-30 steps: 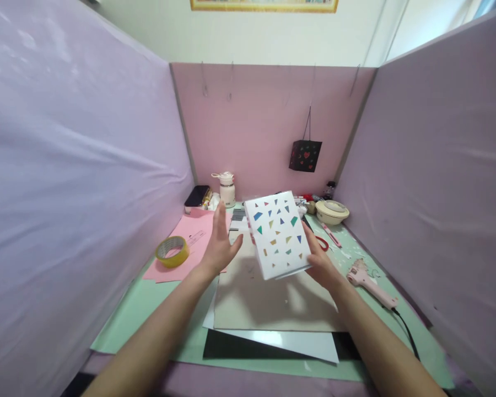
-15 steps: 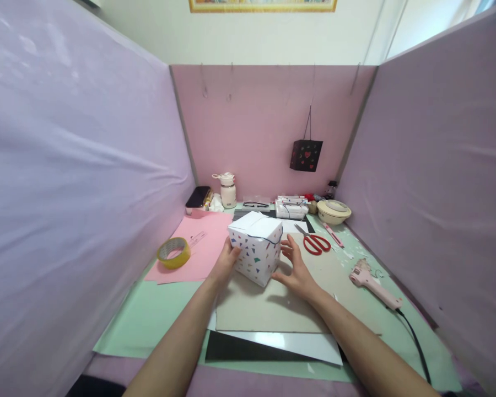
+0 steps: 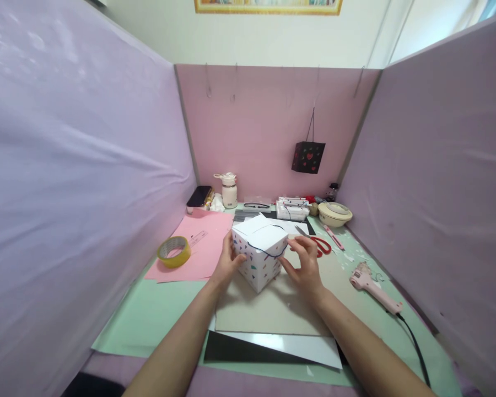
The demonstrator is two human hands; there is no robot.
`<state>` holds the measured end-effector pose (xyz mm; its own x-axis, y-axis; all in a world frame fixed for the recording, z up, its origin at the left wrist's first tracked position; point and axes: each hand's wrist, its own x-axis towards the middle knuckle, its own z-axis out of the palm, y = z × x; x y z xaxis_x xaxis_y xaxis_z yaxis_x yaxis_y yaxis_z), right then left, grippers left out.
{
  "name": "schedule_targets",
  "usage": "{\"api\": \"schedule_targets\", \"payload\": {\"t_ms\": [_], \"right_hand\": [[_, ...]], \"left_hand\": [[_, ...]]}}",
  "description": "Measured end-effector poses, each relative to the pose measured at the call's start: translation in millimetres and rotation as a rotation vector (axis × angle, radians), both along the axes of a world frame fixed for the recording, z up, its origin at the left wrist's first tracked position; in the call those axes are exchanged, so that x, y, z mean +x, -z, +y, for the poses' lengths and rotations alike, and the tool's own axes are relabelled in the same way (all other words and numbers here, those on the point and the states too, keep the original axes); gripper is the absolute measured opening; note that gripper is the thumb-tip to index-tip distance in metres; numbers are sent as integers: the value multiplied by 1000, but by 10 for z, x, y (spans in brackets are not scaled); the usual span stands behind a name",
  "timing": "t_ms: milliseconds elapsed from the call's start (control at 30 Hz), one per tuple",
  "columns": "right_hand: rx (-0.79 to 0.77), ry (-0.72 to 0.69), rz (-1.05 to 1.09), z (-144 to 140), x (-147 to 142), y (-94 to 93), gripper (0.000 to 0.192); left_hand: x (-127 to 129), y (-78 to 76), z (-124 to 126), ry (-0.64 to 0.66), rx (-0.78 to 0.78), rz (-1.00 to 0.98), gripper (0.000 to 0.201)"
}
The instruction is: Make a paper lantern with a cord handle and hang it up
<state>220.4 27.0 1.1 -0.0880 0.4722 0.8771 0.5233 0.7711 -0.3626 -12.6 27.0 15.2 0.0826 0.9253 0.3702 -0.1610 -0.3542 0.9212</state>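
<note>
A white paper box dotted with small coloured triangles stands on a grey cardboard sheet in the middle of the desk. A thin dark string loops over its top. My left hand presses against the box's left side. My right hand touches its right side, with fingers pinched near the string at the top edge. Both hands steady the box from either side.
Yellow tape roll on pink paper at left. Red scissors, a cream bowl and a pink glue gun with a black cord at right. White bottle at the back. A black bag hangs on the pink partition.
The box came down from mid-air, where my right hand held it, onto the cardboard. Both hands closed in on its sides, and my right fingers moved up to the string.
</note>
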Motion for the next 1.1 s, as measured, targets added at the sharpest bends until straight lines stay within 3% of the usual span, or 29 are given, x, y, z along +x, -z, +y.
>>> {"api": "schedule_targets", "payload": {"t_ms": [100, 233, 300, 467, 667, 800, 1100], "right_hand": [[112, 44, -71, -8, 10, -142, 34], [123, -1, 1, -50, 9, -358, 24], [58, -56, 88, -62, -10, -501, 19], [-292, -234, 297, 8, -110, -956, 9], [-675, -538, 425, 230, -291, -1541, 21], [-732, -645, 455, 354, -415, -1783, 23], [-684, -631, 414, 448, -474, -2220, 16]], "left_hand": [[8, 14, 1, 9, 11, -19, 105], [3, 45, 9, 24, 11, -30, 113], [-3, 50, 5, 17, -1, -13, 115], [-1, 43, -1, 49, 20, -19, 114], [-5, 52, 8, 61, 16, -32, 115], [-14, 62, 6, 66, 11, -24, 112], [-90, 128, 72, -73, -76, -1, 87]]}}
